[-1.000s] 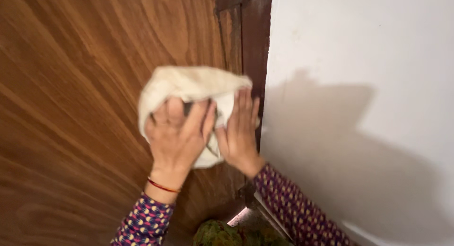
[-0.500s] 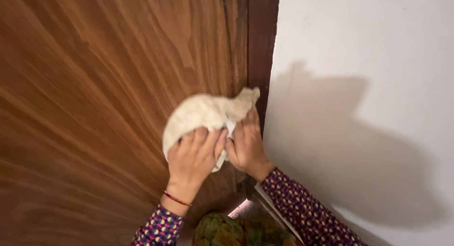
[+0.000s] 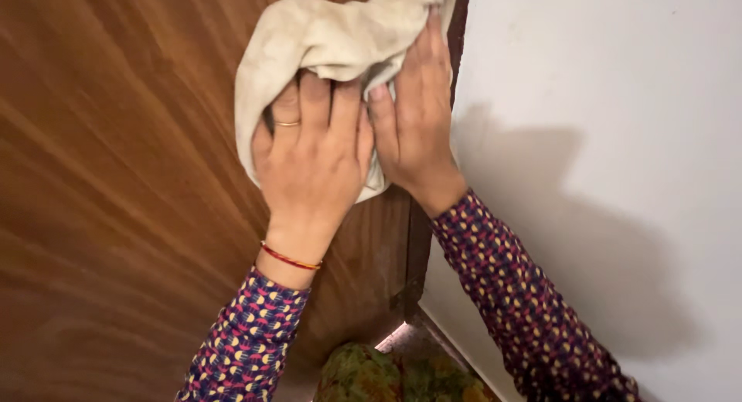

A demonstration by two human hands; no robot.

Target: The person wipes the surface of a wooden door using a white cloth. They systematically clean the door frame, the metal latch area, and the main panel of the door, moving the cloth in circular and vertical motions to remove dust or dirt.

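A crumpled cream cloth (image 3: pixel 325 39) lies pressed against a brown wooden door (image 3: pixel 116 178). My left hand (image 3: pixel 313 158) presses flat on the cloth's lower part, fingers tucked under a fold; it wears a ring and a red thread bracelet. My right hand (image 3: pixel 413 116) presses the cloth's right side, close to the dark door frame (image 3: pixel 417 247). Both sleeves are dark purple with small coloured dots.
A pale wall (image 3: pixel 603 139) rises right of the door frame, with my arm's shadow on it. At the bottom, a green and orange patterned fabric (image 3: pixel 386 375) shows by the door's foot.
Both hands have slid the cloth up the door near the frame. It looks larger and higher in view than half a second ago.
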